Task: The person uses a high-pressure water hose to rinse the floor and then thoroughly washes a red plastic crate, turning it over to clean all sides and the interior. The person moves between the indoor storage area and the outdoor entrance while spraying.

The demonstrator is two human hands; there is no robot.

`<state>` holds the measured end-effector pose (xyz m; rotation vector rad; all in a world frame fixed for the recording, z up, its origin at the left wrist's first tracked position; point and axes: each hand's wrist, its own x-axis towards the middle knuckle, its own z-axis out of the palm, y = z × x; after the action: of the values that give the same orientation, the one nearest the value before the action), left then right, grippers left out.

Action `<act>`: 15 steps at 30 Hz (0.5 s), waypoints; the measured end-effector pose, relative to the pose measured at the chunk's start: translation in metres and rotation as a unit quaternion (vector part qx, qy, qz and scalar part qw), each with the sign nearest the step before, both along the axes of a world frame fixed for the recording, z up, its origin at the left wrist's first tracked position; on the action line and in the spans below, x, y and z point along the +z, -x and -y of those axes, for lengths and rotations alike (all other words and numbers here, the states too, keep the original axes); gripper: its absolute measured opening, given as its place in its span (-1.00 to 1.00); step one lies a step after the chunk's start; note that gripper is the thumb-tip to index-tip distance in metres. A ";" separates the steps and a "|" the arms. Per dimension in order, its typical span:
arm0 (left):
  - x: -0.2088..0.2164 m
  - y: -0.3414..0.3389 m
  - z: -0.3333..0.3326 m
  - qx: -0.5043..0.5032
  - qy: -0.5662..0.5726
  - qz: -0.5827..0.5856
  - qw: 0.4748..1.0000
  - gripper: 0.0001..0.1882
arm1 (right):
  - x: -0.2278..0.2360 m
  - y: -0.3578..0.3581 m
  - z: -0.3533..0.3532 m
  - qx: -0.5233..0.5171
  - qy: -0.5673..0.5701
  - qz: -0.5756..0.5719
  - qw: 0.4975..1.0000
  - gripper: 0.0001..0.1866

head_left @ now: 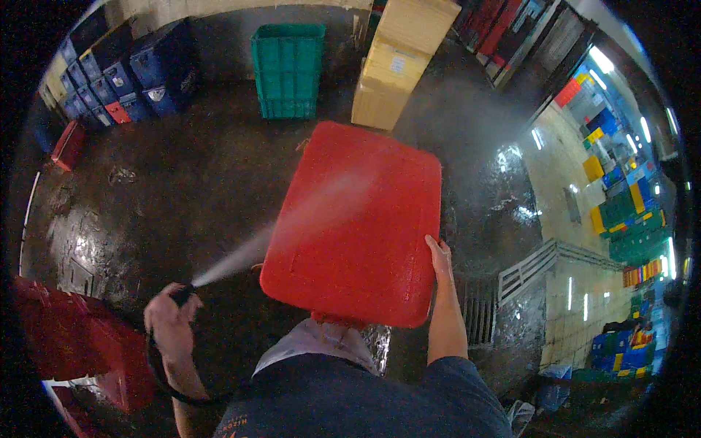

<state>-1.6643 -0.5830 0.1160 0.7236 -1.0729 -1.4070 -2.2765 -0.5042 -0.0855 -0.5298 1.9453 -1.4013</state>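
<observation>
My left hand (169, 317) is closed around the black spray nozzle (182, 293) of a black hose (157, 372), at the lower left. A white jet of water (241, 257) shoots up and right from the nozzle onto a large red plastic panel (350, 248). The panel is rectangular with rounded corners, like a lid or the flat side of a bin, and its face is wet. My right hand (440, 257) grips its right edge, thumb on the face and the other fingers hidden behind. What supports the panel from below is mostly hidden.
A tall green plastic crate (288, 69) and stacked cardboard boxes (394, 77) stand ahead. Dark blue bins (128, 77) are stacked at the far left. Red bins (95, 350) lie at the lower left. A metal railing (529, 274) and floor grate (479, 314) are to the right.
</observation>
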 end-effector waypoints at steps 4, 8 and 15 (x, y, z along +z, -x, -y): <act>-0.010 0.050 -0.006 -0.117 0.053 0.043 0.991 -0.67 | -0.004 -0.005 -0.005 -0.004 0.053 0.011 0.999 -0.23; -0.004 0.056 0.015 0.065 0.006 -0.027 0.998 -0.59 | -0.010 -0.003 -0.002 -0.064 0.049 0.019 0.997 -0.22; -0.021 -0.069 -0.028 0.282 -0.103 0.021 0.954 -0.57 | 0.089 -0.001 -0.006 0.083 0.078 0.050 0.992 -0.29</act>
<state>-1.5953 -0.5547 0.0954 1.1145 -0.6747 -1.0129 -2.2754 -0.4979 0.0030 -0.6646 1.6816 -1.4524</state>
